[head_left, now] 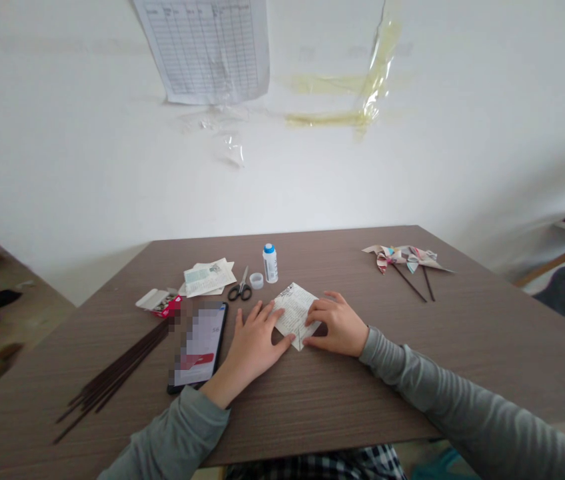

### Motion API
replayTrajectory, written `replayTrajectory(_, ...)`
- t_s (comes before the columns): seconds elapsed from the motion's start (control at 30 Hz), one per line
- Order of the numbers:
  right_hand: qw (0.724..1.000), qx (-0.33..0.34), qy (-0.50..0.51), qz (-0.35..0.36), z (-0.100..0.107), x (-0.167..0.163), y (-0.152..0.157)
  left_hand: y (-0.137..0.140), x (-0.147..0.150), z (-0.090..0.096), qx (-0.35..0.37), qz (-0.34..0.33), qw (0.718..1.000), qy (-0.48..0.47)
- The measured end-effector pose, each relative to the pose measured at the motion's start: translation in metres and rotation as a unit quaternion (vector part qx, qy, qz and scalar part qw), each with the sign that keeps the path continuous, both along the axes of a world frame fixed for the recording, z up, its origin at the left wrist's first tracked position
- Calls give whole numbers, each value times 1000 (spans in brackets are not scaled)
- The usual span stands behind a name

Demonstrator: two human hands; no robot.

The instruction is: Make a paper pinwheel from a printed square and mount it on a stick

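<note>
A square of printed paper [295,308] lies on the table in front of me, turned with one corner towards me. A crease or slit shows near that corner. My left hand [258,337] rests flat with fingers spread, its fingertips and thumb on the paper's left side. With bent fingers and thumb, my right hand [338,325] pinches the paper along its right side. Just beyond the paper stand a white bottle with a blue top [270,264] and a small clear cup or cap [256,281]. Black-handled scissors [240,288] lie beside them.
Left of my hands are a phone [201,347], a bundle of dark sticks [117,367], an open red-and-white box [161,303] and printed paper pieces [208,277]. Two paper pinwheels on sticks [387,256] lie far right. A wall [312,187] rises behind the table [462,347].
</note>
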State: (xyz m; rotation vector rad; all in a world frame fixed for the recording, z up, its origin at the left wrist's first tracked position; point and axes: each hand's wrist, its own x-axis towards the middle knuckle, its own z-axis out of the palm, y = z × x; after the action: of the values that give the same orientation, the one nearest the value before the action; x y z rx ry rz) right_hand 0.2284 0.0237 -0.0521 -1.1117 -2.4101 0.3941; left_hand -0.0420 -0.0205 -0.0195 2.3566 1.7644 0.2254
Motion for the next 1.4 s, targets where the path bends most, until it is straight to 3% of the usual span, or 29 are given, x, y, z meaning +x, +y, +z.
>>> replayTrajectory(0.7,998,63,-25,7,-9,1,0,-1,1,6,3,20,1000,0)
replayTrajectory(1.4,999,7,43,-14,-22,4,10,1,0,7,47,18,999,-16)
